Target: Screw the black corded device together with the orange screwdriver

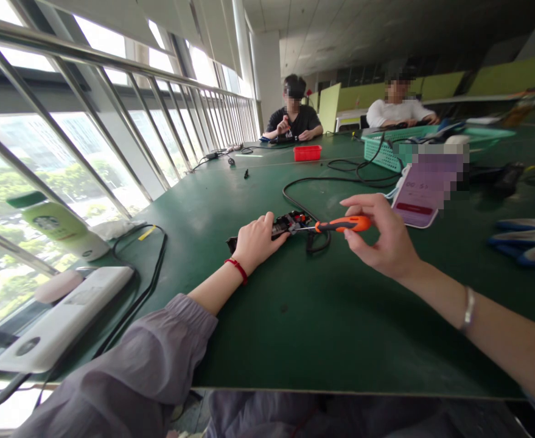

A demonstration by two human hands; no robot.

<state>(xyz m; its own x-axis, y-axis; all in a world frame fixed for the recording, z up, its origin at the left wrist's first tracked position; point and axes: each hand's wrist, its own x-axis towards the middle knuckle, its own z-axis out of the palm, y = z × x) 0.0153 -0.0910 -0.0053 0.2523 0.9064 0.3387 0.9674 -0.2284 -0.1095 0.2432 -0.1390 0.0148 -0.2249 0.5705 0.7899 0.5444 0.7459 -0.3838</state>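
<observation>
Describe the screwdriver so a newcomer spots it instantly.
On the green table, find the dark device in the left grip. To its right, in the right grip, is the screwdriver; its orange-and-black handle sets it apart from the black cable.

Wearer's two hands (255, 241) (384, 237), one screwdriver (346, 224), one red tray (307, 156), one bottle (61, 228), two co-workers (304, 126) (388, 114).

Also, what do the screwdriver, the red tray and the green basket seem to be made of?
Screwdriver handle: probably plastic, smooth-looking where orange; the duller black may be rubber. Screwdriver shaft: likely metal, being thin and silvery. Red tray: seemingly moulded plastic, evenly bright red. Green basket: probably plastic too, judging by its openwork walls; its finish is hard to tell.
</observation>
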